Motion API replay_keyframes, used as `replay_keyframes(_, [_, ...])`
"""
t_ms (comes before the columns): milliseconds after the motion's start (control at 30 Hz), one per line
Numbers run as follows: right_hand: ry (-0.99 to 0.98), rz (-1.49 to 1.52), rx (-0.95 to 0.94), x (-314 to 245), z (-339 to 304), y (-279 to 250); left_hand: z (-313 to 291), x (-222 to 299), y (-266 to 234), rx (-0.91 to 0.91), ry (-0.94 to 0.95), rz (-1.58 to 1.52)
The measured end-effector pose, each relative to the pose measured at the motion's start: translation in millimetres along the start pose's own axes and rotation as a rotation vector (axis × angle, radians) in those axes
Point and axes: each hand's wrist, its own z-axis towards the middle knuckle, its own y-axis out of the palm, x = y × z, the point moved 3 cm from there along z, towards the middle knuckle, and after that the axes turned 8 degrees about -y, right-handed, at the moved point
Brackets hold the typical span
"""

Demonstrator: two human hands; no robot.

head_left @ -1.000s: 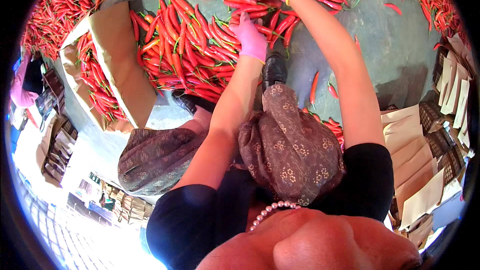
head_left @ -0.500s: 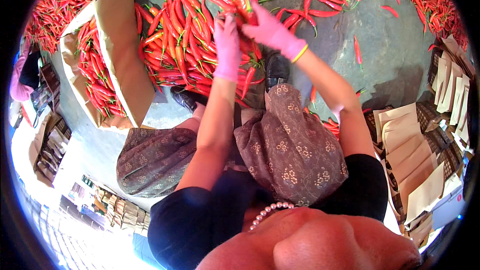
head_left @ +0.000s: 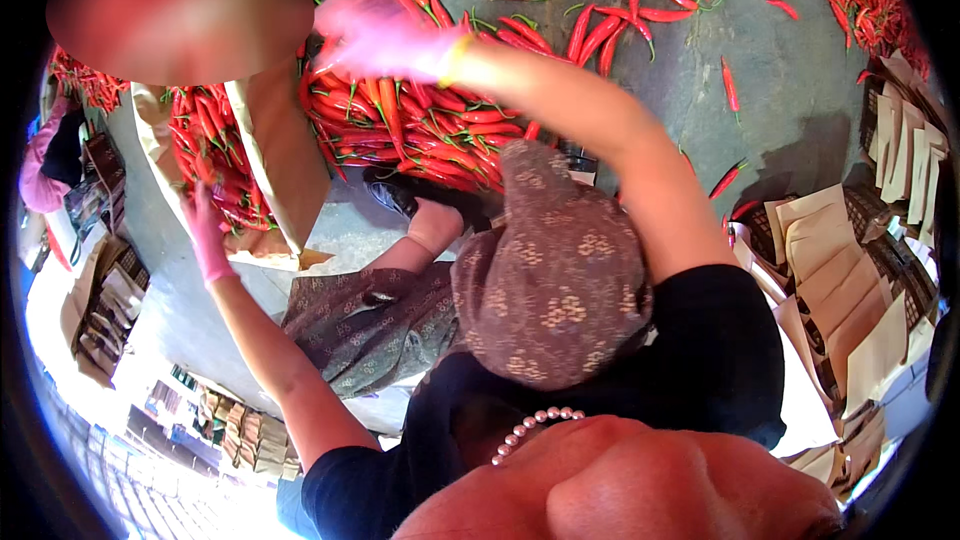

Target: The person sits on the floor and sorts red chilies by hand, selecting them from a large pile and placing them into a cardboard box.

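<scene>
My left hand (head_left: 206, 232), in a pink glove, reaches into the mouth of a brown paper bag (head_left: 280, 145) at the left. Red chili peppers (head_left: 208, 135) fill this bag, and my fingertips lie among them, partly hidden. Further right, my pink-gloved right hand (head_left: 385, 37) passes over a big heap of chili peppers (head_left: 420, 130) on the floor. Motion smears its fingers, so I cannot tell whether it grips anything. A blurred oval patch covers the bag's upper end and the area beyond it.
Loose chili peppers (head_left: 645, 14) lie scattered at the upper right, with a larger mass (head_left: 870, 5) behind. Upright brown paper bags (head_left: 825, 265) stand in dark crates along the right. At the far left, a person's pink sleeve (head_left: 45, 175) shows.
My hands were together above the heap, handling a few chili peppers. The left has moved down-left into the bag; the right has swung left across the heap.
</scene>
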Motion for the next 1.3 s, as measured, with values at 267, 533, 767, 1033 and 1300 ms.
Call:
replay_keyframes(267, [0.448, -0.861, -0.030, 188.7, -138.9, -69.1, 41.7, -23.0, 36.0, -0.037, -0.056, 0.482])
replay_keyframes(533, [0.883, -0.520, -0.278, 90.9, -420.6, -73.3, -77.4, 217.6, 147.9, 0.111, 1.028, 0.618])
replay_keyframes(767, [0.797, -0.824, 0.305, 137.3, -337.3, -107.5, -184.3, 273.7, 437.1, -0.339, 1.468, 0.409])
replay_keyframes(1033, [0.361, -0.221, 0.236, 149.5, -213.1, -14.4, -127.4, 230.9, 353.6, -0.420, 1.547, 0.604])
replay_keyframes(1300, [0.491, -1.358, 0.597, 151.8, -303.5, -229.0, -119.7, 215.7, 244.4, -0.665, 1.083, 1.337])
